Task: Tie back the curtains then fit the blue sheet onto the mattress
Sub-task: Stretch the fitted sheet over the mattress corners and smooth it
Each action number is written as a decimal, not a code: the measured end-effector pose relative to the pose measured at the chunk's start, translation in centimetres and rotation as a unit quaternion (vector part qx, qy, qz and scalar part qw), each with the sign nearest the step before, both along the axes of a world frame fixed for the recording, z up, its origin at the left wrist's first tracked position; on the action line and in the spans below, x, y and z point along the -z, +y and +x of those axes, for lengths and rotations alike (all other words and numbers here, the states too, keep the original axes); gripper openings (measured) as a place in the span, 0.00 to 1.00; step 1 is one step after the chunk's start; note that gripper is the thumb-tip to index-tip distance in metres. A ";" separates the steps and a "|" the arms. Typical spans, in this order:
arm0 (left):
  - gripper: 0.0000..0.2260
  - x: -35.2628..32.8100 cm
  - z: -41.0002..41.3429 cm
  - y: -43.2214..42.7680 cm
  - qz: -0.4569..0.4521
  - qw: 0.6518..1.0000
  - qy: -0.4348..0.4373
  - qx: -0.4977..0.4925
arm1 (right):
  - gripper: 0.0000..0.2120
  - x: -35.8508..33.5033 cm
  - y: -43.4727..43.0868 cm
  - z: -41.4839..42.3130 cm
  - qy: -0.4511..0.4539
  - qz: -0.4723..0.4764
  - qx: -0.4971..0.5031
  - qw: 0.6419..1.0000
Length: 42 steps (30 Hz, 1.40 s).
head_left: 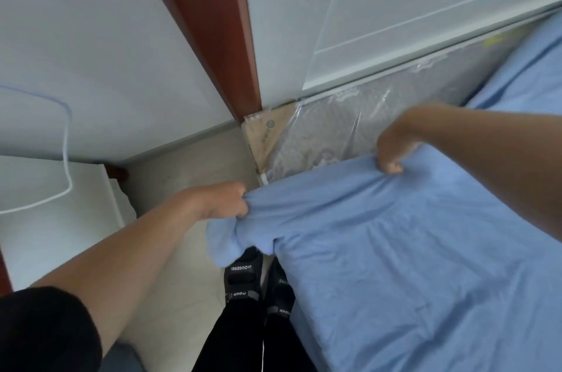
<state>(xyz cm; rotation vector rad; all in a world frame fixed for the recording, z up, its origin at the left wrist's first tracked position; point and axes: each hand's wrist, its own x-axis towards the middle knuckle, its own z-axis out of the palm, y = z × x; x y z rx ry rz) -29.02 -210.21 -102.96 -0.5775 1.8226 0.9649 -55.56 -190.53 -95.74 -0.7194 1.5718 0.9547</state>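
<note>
Beside a white panelled headboard [425, 16], a plastic-wrapped mattress [328, 134] has one corner bare; the left hand [225, 200] and right hand [392, 148] each clutch the light blue cotton sheet's [410, 250] bunched edge, apparently ready to stretch it over.

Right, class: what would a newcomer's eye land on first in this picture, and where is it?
The blue sheet fills the lower right, bunched in the left hand at centre and the right hand further up. Beyond them the mattress corner lies bare in clear plastic, against a red-brown post.
</note>
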 end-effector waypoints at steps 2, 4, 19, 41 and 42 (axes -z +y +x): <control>0.04 0.3 -1.7 -1.4 -0.059 0.995 0.045 -0.073 | 0.06 0.0 -2.6 -2.1 0.036 -0.070 0.008 0.997; 0.08 1.8 -3.0 -3.4 -0.148 0.971 0.113 -0.149 | 0.09 1.5 -4.9 -4.3 0.106 -0.227 0.023 0.968; 0.18 6.9 -5.3 -3.9 -0.191 0.942 0.157 -0.227 | 0.29 9.3 -0.4 -1.2 0.224 -0.417 0.101 0.875; 0.13 2.9 -12.2 7.6 -0.239 0.865 0.362 -0.253 | 0.22 9.3 7.4 -6.8 0.267 -0.471 0.224 0.811; 0.14 2.6 -14.3 8.9 -0.220 0.870 0.375 -0.233 | 0.21 8.7 9.5 -8.3 0.275 -0.461 0.240 0.809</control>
